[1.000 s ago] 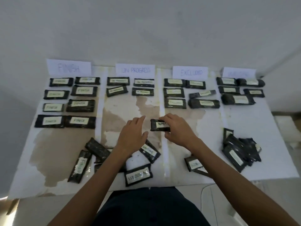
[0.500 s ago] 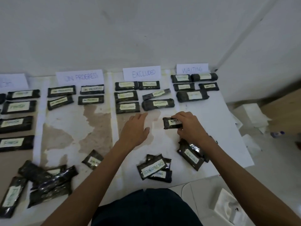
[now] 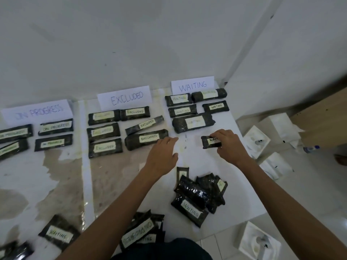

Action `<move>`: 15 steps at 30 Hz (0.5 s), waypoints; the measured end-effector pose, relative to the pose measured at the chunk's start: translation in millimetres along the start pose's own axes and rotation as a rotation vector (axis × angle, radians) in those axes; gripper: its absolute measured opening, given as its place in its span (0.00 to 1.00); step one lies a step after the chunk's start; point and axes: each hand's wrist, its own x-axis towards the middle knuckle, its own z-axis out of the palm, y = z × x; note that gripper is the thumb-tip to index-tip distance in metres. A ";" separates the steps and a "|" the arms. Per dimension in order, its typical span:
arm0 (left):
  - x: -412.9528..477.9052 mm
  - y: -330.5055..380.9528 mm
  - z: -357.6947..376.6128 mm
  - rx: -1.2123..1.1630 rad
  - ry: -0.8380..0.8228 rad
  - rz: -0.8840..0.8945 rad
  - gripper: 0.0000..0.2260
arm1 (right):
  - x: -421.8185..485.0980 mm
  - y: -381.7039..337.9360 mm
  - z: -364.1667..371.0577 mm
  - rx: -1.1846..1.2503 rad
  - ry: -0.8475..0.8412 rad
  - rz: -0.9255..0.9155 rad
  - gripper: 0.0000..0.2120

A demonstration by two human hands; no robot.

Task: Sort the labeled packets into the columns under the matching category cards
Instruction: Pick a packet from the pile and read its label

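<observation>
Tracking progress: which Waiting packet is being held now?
The small packet, last in the column under the Waiting card, gripped by the right hand; other Waiting packets lie untouched.

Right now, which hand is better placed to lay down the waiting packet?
The right hand: it grips the packet, right under the waiting column. The left hand is open, holding nothing.

Both bare arms reach forward, hands apart.
The left hand (image 3: 161, 154) lies flat, palm down, fingers straight; the right hand (image 3: 231, 147) curls fingers and thumb round a packet (image 3: 208, 143).
</observation>
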 end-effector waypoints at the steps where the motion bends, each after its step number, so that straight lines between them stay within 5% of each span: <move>1: 8.5 3.3 5.3 0.002 -0.001 0.012 0.23 | 5.1 11.3 1.7 -0.012 -0.007 0.009 0.22; 15: 74.5 10.9 69.6 0.013 -0.096 0.112 0.23 | 63.4 99.5 26.0 -0.093 0.010 0.100 0.23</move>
